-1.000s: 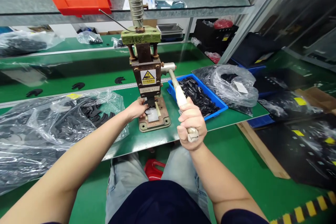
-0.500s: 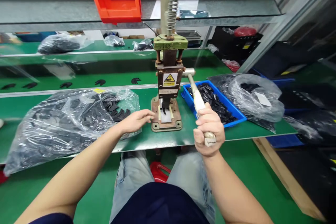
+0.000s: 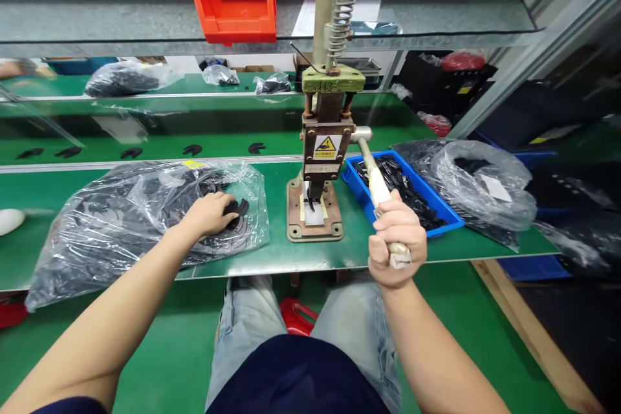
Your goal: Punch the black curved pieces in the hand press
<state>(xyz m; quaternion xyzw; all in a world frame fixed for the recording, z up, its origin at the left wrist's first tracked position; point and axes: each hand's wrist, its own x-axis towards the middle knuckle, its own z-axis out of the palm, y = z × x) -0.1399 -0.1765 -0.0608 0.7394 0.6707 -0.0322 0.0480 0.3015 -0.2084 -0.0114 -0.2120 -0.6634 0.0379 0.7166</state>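
Note:
My right hand [image 3: 398,239] is wrapped round the pale, tape-covered lever [image 3: 377,181] of a hand press [image 3: 326,142], low on its grip. At the mouth of a clear plastic bag [image 3: 111,226], my left hand [image 3: 211,213] has its fingers bent round a black curved piece [image 3: 231,207] among many similar ones. Part of that piece is hidden by the fingers. Under the press's ram, a small black part [image 3: 311,204] sits on the light pad of the base [image 3: 295,220]. A warning label [image 3: 326,147] is on the press's front.
To the right of the press, a blue tray [image 3: 453,223] holds black parts, with another plastic bag [image 3: 480,174] beside it. Several black curved pieces [image 3: 256,148] lie in a row behind the bench edge. A red bin [image 3: 237,29] hangs above, left of the spring.
My left hand has moved left from the press base to the black pieces in the bag. My right hand keeps hold of the lever. The view has shifted slightly.

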